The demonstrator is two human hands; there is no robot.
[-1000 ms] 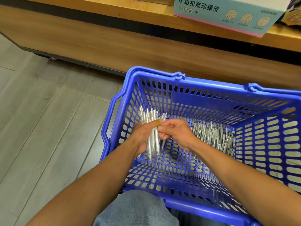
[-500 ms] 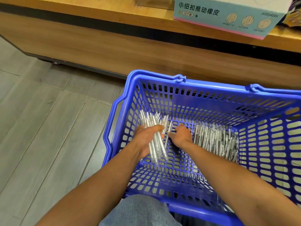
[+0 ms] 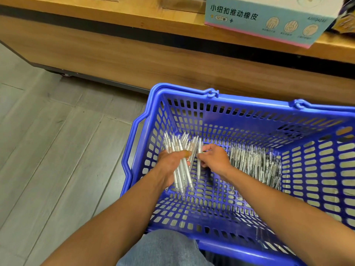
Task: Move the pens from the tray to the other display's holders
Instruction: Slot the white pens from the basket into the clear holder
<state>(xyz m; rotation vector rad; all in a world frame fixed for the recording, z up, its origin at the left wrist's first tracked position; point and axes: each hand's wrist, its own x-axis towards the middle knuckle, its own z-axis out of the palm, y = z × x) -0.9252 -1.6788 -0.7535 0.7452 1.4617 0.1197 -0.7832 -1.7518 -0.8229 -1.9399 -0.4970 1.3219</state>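
1. Gripping a bundle of clear pens [image 3: 181,166], our left hand [image 3: 170,166] hovers inside the blue shopping basket [image 3: 249,101].
2. Our right hand [image 3: 215,159] pinches 1 pen [image 3: 199,160] beside the bundle.
3. Loose pens [image 3: 255,164] lie on the basket floor at right.

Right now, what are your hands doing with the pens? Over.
Left hand grips a bunch of pens. Right hand pinches one pen beside it. Loose pens remain in the blue basket. Nothing blocking.
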